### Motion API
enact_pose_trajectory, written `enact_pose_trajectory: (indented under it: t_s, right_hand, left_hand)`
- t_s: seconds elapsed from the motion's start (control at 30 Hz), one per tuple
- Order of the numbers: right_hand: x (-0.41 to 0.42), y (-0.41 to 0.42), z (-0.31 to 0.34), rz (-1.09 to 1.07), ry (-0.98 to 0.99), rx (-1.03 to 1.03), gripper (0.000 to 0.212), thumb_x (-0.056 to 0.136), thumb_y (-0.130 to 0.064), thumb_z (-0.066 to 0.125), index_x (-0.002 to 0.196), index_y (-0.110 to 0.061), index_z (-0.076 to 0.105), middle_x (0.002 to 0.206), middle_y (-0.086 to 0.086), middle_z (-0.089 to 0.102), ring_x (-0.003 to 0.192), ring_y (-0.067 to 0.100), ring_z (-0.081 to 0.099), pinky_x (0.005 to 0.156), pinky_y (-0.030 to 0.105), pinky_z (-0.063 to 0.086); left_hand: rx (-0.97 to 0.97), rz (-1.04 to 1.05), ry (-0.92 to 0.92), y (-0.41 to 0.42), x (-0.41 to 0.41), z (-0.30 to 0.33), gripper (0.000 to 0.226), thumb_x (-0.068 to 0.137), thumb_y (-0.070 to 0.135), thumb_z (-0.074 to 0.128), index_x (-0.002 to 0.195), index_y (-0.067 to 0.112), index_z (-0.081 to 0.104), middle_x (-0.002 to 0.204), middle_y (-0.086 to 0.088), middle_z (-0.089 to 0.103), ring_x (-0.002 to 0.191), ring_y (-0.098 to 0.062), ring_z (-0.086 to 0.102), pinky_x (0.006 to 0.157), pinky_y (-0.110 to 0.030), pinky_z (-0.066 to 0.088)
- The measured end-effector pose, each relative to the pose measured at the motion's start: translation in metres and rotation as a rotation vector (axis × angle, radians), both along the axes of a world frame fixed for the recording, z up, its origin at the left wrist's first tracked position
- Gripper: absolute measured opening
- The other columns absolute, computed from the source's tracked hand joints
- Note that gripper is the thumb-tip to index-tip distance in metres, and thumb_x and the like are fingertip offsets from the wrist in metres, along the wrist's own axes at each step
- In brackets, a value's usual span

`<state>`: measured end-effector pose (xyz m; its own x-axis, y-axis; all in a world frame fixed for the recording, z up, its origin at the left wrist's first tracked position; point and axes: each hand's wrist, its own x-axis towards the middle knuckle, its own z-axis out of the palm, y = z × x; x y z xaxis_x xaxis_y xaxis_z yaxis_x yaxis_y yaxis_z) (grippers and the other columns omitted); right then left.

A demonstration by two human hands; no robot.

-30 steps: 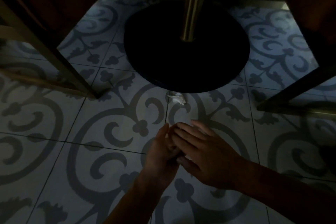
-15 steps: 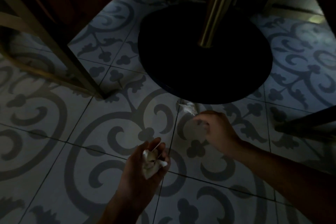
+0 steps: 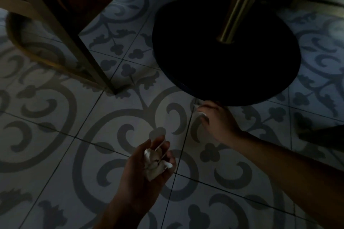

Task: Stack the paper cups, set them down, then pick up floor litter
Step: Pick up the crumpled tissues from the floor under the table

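**Both hands on floor litter beside the desk base**

The floor [image 3: 55,154] is smooth, pale tile with grey scroll and clover patterns, cut by thin dark grout lines. At about one o'clock a flat, round, matt black desk base [image 3: 223,57] lies on it, with a brushed brass-coloured pole [image 3: 236,5] rising tilted from its middle. At ten o'clock slim metal chair legs [image 3: 74,42] of a similar brass tone stand on the tile, one foot just beside the base's left edge.

The left hand [image 3: 147,171], at about six o'clock, is turned palm up and cupped, the fingers loosely curled around a wad of crumpled paper [image 3: 153,163], white and creased, with a thin pale stick-like piece lying across it. The wad fills the hollow of the palm.

The right hand [image 3: 217,119], at about three o'clock from the left, is knuckles up at the near rim of the black base. Its fingertips are pinched together on a small white scrap [image 3: 200,112], of which only slivers show around the fingers; whether it is lifted off the tile cannot be told in the dim light. The two hands are apart, the scrap lying ahead and right of the held wad.
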<state>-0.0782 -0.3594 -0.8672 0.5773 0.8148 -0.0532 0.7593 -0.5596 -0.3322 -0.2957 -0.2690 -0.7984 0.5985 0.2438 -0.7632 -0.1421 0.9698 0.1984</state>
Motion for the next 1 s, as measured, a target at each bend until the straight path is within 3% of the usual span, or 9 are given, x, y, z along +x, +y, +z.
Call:
enact_pose_trajectory:
  t_s: [0.23,0.4,0.53,0.6,0.7,0.73,0.8,0.87,1.0]
  right_hand:
    - [-0.007,-0.002,-0.004,-0.006,0.019,-0.009,0.034,0.085,-0.007,0.055,0.118,-0.013,0.062,0.117,0.01,0.061,0.11,0.032,0.053,0.088,0.04,0.048]
    - [-0.011,-0.015,-0.005,0.014,0.01,0.039,0.024,0.086,-0.004,0.052,0.107,-0.006,0.065,0.105,0.016,0.059,0.099,0.036,0.056,0.081,0.045,0.052]
    - [-0.018,-0.028,0.004,-0.061,0.122,0.166,0.017,0.087,-0.004,0.049,0.091,-0.005,0.066,0.094,0.015,0.055,0.08,0.03,0.059,0.073,0.034,0.049]
    - [-0.027,-0.035,0.016,-0.201,0.278,0.243,0.018,0.088,-0.001,0.049,0.087,-0.008,0.065,0.088,0.01,0.057,0.075,0.02,0.059,0.068,0.027,0.049]
    - [-0.044,-0.049,0.036,-0.463,0.698,0.323,0.018,0.092,-0.001,0.047,0.091,-0.007,0.064,0.081,0.009,0.064,0.066,0.013,0.062,0.055,0.015,0.051]
    - [-0.049,-0.055,0.042,-0.525,0.795,0.357,0.018,0.092,0.0,0.048,0.094,-0.004,0.065,0.082,0.01,0.065,0.064,0.011,0.063,0.052,0.013,0.05]
    - [-0.058,-0.067,0.054,-0.636,1.01,0.47,0.018,0.092,0.004,0.048,0.096,0.0,0.064,0.085,0.015,0.064,0.062,0.014,0.062,0.05,0.015,0.051]
    - [-0.063,-0.078,0.065,-0.745,1.231,0.561,0.019,0.091,0.006,0.045,0.095,0.0,0.063,0.082,0.016,0.063,0.061,0.021,0.06,0.048,0.023,0.053]
    - [-0.066,-0.095,0.079,-0.833,1.381,0.603,0.024,0.09,0.001,0.041,0.088,-0.003,0.065,0.076,0.015,0.06,0.063,0.027,0.057,0.056,0.033,0.051]
  left_hand:
    - [0.016,-0.021,0.015,-0.002,0.0,0.0,0.026,0.091,0.027,0.052,0.101,0.008,0.067,0.084,-0.009,0.065,0.069,-0.02,0.058,0.061,-0.03,0.054]
    - [0.036,-0.048,-0.002,-0.004,-0.003,0.002,0.02,0.081,0.025,0.058,0.093,0.012,0.066,0.081,-0.006,0.063,0.069,-0.018,0.057,0.066,-0.027,0.051]
    - [0.05,-0.047,0.017,-0.007,-0.002,0.004,0.017,0.08,0.023,0.064,0.09,0.011,0.069,0.082,-0.006,0.065,0.074,-0.016,0.058,0.069,-0.026,0.048]
    - [0.157,-0.094,0.006,-0.013,-0.004,0.003,0.031,0.064,0.015,0.077,0.093,0.01,0.067,0.082,-0.005,0.066,0.074,-0.015,0.06,0.064,-0.026,0.051]
    - [0.251,-0.104,-0.01,-0.023,-0.007,0.0,0.007,0.088,0.007,0.061,0.094,0.009,0.065,0.081,-0.004,0.066,0.071,-0.013,0.063,0.059,-0.024,0.054]
    - [0.207,-0.113,-0.034,-0.026,-0.007,0.001,0.011,0.091,0.004,0.055,0.096,0.008,0.064,0.082,-0.006,0.065,0.07,-0.014,0.062,0.058,-0.024,0.054]
    - [0.154,-0.149,-0.036,-0.03,-0.005,0.003,0.017,0.094,0.001,0.048,0.099,0.007,0.063,0.085,-0.009,0.063,0.068,-0.016,0.058,0.052,-0.022,0.052]
    - [0.037,-0.149,-0.02,-0.035,0.0,0.008,0.02,0.098,0.013,0.046,0.093,0.009,0.065,0.079,-0.007,0.062,0.062,-0.015,0.054,0.046,-0.021,0.049]
    - [0.016,-0.203,-0.003,-0.044,0.01,0.013,0.021,0.096,0.023,0.047,0.088,0.014,0.064,0.074,-0.003,0.061,0.055,-0.014,0.053,0.043,-0.019,0.046]
